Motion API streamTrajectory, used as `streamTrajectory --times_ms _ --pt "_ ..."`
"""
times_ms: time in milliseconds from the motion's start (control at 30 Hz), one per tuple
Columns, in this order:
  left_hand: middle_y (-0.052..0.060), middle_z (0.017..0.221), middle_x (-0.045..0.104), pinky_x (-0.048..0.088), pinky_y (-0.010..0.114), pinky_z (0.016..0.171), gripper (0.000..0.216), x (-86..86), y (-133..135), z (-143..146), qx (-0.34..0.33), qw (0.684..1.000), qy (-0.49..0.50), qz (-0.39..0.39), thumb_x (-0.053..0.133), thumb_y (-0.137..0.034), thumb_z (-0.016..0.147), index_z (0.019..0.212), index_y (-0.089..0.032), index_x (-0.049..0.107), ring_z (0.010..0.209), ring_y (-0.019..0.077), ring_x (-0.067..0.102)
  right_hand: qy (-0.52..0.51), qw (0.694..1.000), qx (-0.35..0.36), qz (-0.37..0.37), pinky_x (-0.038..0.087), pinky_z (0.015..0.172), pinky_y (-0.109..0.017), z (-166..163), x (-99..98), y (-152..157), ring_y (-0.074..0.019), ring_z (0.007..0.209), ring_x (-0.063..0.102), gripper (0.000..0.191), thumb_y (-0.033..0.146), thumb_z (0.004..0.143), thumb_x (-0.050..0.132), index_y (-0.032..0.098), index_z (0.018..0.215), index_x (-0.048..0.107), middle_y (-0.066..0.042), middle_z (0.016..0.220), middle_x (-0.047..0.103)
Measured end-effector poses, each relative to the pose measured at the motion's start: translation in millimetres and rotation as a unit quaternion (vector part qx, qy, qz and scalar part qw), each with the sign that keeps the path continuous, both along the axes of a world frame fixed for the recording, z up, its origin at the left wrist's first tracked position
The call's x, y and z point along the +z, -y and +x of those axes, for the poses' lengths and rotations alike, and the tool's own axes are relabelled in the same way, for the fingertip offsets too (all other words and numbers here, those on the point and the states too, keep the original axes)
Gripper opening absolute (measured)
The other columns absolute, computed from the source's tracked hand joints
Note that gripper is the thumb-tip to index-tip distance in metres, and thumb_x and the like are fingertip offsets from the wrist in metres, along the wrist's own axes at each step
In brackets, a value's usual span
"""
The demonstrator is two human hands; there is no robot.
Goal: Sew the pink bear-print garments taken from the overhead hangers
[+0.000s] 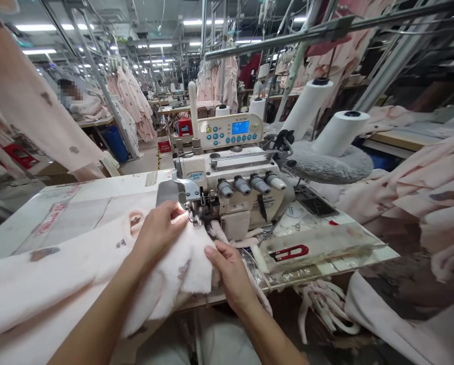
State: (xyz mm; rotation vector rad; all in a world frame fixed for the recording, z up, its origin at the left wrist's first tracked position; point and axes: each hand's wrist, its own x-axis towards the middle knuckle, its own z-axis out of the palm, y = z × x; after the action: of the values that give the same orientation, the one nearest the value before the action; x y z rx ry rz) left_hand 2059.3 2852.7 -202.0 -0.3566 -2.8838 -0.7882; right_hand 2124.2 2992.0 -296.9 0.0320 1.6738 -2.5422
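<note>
Pale pink fleece fabric (169,284) with brown printed motifs spreads over the left of the table, its edge reaching the presser foot (195,217) of a white overlock sewing machine (234,182). My left hand (158,228) lies on the fabric close to the needle area, thumb and fingers pinched together on it. Lower and to the right, my right hand (229,268) grips the fabric's right edge between thumb and fingers. Some of its fingers are hidden beneath the cloth. A lit control panel (230,130) tops the machine.
Red-handled thread snips (290,252) lie on the table's right side. White thread cones (341,134) stand behind the machine. Pink fabric pieces (420,203) are heaped at right, and fabric strips (326,306) hang below the table edge. A person (71,94) sits far left.
</note>
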Motion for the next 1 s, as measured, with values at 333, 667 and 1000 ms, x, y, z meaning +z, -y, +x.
streamTrajectory --times_ms 333,667,1000 --pt "0.008 0.103 0.058 0.035 0.035 0.087 0.030 -54.6 -2.2 107.0 -0.108 0.950 -0.284 -0.071 0.050 -0.015 0.082 0.111 -0.018 0.049 0.097 0.0208 0.049 0.056 0.977 0.114 -0.171 0.042 0.053 -0.023 26.1 8.2 -16.2 -0.0134 0.060 0.053 0.036 0.053 0.075 0.060 0.022 0.089 0.050 0.001 0.073 0.057" --pt "0.002 0.076 0.061 0.037 0.031 0.074 0.014 -34.7 -12.5 110.3 -0.096 0.951 -0.294 0.001 0.049 -0.006 0.082 0.085 -0.019 0.055 0.074 0.0147 0.052 0.025 0.997 0.067 -0.005 0.045 0.051 -0.022 35.5 7.8 -8.3 -0.0114 0.055 0.051 0.040 0.054 0.066 0.068 0.017 0.074 0.053 0.003 0.064 0.053" --pt "0.005 0.079 0.056 0.035 0.034 0.078 0.031 -50.5 -10.9 118.4 -0.084 0.926 -0.362 -0.062 0.055 -0.005 0.079 0.106 -0.021 0.058 0.083 0.0181 0.049 0.054 0.990 0.116 -0.053 0.021 0.032 -0.016 48.5 20.6 -12.9 -0.0037 0.033 0.025 0.036 0.050 0.076 0.057 0.017 0.063 0.048 0.008 0.046 0.036"
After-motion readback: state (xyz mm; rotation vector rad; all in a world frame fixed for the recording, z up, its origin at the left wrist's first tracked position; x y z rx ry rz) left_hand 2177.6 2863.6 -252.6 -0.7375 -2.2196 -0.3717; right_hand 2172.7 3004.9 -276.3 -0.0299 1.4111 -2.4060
